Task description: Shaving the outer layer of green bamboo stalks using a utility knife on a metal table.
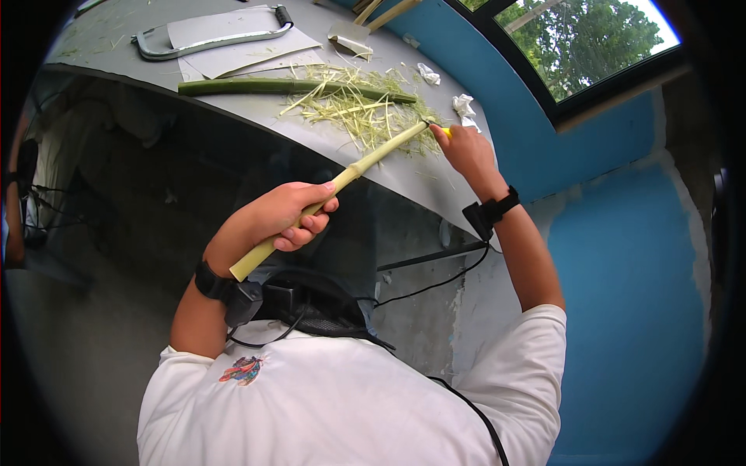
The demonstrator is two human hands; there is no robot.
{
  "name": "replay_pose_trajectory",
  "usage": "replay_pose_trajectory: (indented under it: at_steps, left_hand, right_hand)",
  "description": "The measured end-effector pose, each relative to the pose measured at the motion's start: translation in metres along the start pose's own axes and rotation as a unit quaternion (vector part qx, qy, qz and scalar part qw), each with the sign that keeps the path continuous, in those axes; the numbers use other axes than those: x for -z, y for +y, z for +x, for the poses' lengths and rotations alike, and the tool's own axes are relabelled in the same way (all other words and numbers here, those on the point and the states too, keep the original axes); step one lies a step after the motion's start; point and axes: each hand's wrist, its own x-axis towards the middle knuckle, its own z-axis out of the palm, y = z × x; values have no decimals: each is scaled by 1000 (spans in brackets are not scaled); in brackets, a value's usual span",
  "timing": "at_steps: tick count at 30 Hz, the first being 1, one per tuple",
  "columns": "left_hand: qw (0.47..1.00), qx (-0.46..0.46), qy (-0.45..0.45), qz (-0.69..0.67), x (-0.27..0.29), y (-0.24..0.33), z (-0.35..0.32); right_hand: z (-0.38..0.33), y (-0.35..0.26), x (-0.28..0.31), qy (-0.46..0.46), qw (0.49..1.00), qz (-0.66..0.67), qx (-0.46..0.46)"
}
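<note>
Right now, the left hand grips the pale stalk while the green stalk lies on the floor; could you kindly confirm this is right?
Not quite: the head view shows the green stalk lying on the grey table instead. The left hand does grip the pale stalk.

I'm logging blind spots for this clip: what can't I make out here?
In the head view:
- Yellow tool: mostly hidden by the right hand; its working end is too small to tell.
- Pale stalk: a stretch is covered by the left hand.
- Green stalk: partly covered by shavings.
- Wooden sticks: cut off by the upper edge.
</note>
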Motion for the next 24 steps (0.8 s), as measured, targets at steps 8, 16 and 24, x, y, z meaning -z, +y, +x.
replay_pose_trajectory:
  at_steps: [8, 16, 24]
  left_hand:
    - [998, 2, -22, -59, 0, -6, 5]
    - [991, -8, -52, -121, 16, -13, 11]
    - [997, -30, -29, -61, 4, -16, 20]
  right_hand:
    - [22, 8, 19, 13, 997, -57, 52]
    - [-10, -24, 39, -107, 987, 119, -13]
    - [-53, -70, 42, -152, 955, 253, 10]
